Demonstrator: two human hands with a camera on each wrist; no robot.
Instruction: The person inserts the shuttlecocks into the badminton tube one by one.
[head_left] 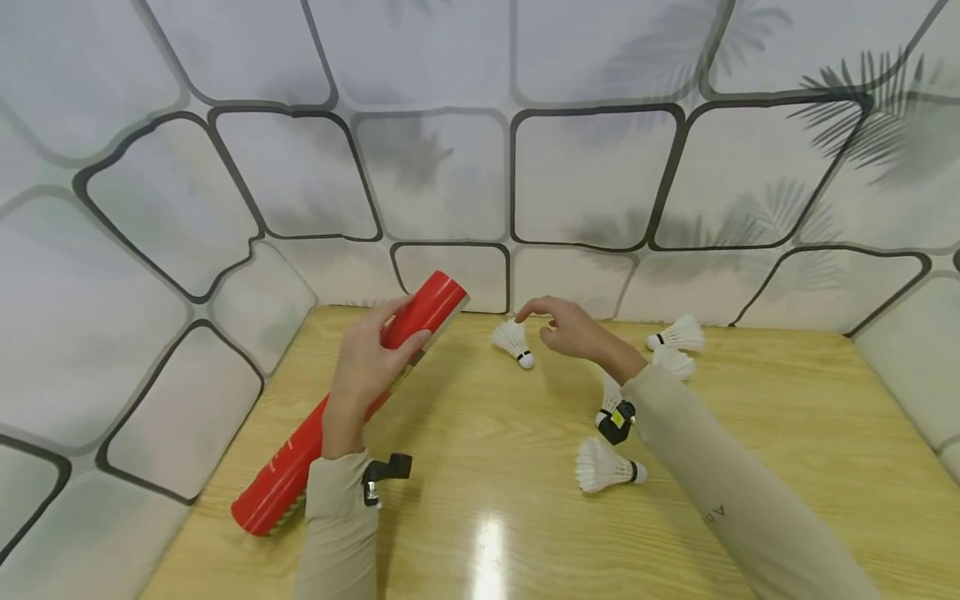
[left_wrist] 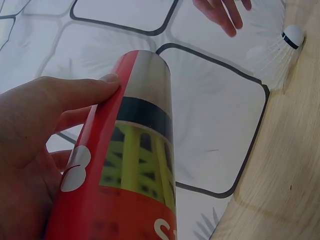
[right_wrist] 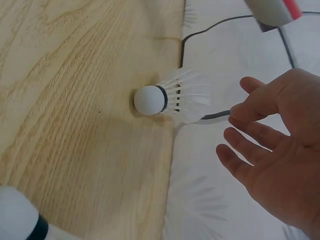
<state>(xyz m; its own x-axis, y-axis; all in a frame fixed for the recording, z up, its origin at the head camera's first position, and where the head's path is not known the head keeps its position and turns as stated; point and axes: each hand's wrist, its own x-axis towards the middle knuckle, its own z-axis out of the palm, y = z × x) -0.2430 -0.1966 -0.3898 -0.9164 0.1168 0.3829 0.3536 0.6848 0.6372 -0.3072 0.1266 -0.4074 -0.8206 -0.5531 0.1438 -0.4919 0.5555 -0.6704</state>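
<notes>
My left hand (head_left: 366, 358) grips a long red shuttlecock tube (head_left: 288, 471) near its upper end, thumb along one side and fingers round the other. The tube slants over the left of the table, its upper end pointing away to the right. In the left wrist view, a yellow-green ribbed band (left_wrist: 137, 160) shows on the tube. My right hand (head_left: 573, 327) hovers by a white shuttlecock (head_left: 512, 340), index fingertip right at its feathers in the head view. In the right wrist view, that hand's fingers (right_wrist: 250, 147) are loosely bent, with nothing between them.
Several more shuttlecocks lie to the right, among them one near the back edge (head_left: 678, 333) and one closer to me (head_left: 607, 467). The wooden table (head_left: 450, 500) meets a patterned wall (head_left: 592, 179) at the back. Wrist cameras (head_left: 387, 468) sit on both sleeves.
</notes>
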